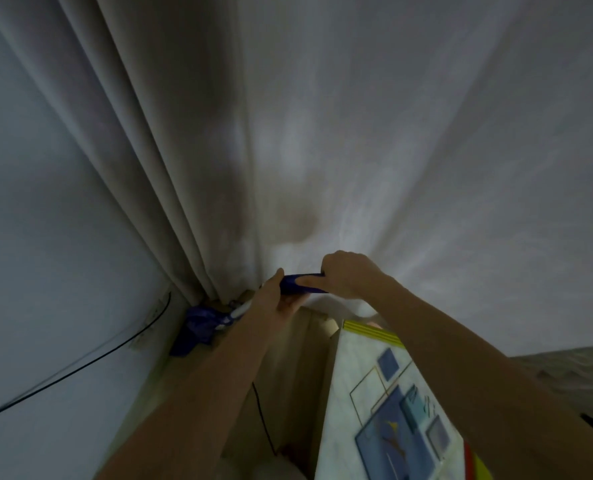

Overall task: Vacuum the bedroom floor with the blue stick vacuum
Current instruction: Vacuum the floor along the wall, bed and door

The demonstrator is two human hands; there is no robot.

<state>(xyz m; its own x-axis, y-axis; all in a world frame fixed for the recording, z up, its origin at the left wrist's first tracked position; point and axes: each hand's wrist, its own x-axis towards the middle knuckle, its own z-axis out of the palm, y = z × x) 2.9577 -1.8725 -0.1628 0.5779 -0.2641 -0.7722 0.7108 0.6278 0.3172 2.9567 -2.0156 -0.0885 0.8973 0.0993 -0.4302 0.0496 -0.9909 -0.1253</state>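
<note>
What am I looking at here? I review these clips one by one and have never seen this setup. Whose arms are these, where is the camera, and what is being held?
There is no robot here. A person wears a wide-angle camera on the head, and it looks forward and down, so the two bare arms reaching into the picture are the person's own. The lens bends the edges, so the curtain and the wall seem to lean.

Both hands hold the blue stick vacuum: the right hand is curled round its blue handle, and the left hand grips just below it. The vacuum's head sits low in the corner where curtain and wall meet.

A black cable runs along the wall. At lower right is a patterned surface with blue squares; what it is cannot be told.
</note>
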